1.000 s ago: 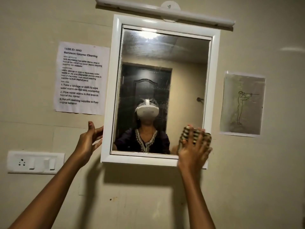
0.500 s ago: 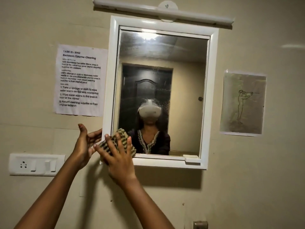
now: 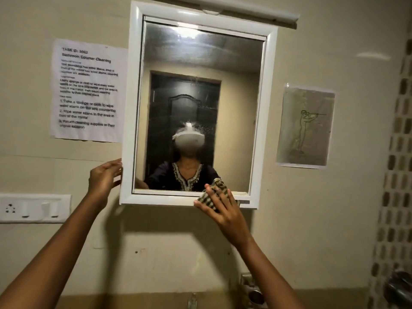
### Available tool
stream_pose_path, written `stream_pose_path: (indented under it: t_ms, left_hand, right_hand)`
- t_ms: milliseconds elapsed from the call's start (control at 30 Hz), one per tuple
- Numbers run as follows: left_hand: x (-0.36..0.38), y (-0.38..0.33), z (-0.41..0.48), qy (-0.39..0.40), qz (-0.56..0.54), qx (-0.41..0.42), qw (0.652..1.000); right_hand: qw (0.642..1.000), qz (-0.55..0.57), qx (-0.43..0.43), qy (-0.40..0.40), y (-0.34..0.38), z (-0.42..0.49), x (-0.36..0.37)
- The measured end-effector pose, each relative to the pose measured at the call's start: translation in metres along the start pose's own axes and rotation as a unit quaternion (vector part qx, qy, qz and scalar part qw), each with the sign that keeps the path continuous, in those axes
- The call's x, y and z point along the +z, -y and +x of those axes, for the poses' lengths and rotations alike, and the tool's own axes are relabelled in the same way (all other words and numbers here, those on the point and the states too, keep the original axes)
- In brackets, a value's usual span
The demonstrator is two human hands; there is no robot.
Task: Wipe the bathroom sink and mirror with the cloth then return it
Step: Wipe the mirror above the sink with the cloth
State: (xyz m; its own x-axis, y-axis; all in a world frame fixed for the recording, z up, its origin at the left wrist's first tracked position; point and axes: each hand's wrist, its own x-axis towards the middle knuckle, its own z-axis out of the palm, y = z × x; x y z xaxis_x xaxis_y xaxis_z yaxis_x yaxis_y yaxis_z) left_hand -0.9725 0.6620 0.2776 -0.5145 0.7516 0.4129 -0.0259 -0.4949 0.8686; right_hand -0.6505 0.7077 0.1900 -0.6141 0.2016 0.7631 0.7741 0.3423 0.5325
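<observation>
Two hands show in the head view. My right hand [image 3: 223, 211], fingers spread flat, presses the checked cloth [image 3: 219, 188] against the lower frame of the mirror [image 3: 234, 97]. My left hand [image 3: 104, 177], fingers relaxed, touches the frame's left side. Spots speckle the glass above the cloth, so I judge firm, overlapping upward strokes best. Above my left hand, a notice [image 3: 89, 90] reads "Bathroom Counter Cleaning" and "Return cleaning supplies".

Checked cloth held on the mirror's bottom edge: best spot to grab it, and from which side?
Likely the bunched top of the cloth, showing above the right hand. Come from the front and above: the rest is pressed against the mirror frame under that flat hand.
</observation>
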Motion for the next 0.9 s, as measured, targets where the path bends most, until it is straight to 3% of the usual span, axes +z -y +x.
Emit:
stream_pose_path:
  t_ms: [167,300,400,500,700,800,900]
  left_hand:
    - [0.007,0.001,-0.003,-0.029,-0.013,0.003,0.999]
    - [0.004,0.002,-0.001,-0.019,0.014,0.01,1.0]
    - [0.004,0.005,0.004,-0.022,0.036,0.012,0.999]
    - [0.007,0.006,0.003,-0.035,0.049,0.021,0.998]
    - [0.006,0.01,-0.002,-0.036,0.148,0.058,0.987]
    - [0.006,0.016,-0.003,-0.058,0.258,0.097,0.96]
    - [0.01,0.018,-0.001,-0.083,0.3,0.107,0.944]
  right_hand:
    - [0.983,-0.079,-0.152,0.061,-0.046,-0.038,-0.002]
    - [0.982,-0.117,-0.147,0.037,-0.081,-0.068,-0.017]
    - [0.996,-0.065,-0.041,-0.042,-0.092,-0.061,-0.046]
    - [0.98,0.016,0.124,-0.154,-0.1,-0.013,-0.072]
    - [0.962,0.132,0.235,-0.041,-0.104,0.044,-0.042]
    - [0.95,0.142,0.27,-0.072,-0.08,0.011,-0.011]
    - [0.903,0.176,0.376,-0.109,-0.045,-0.022,0.009]
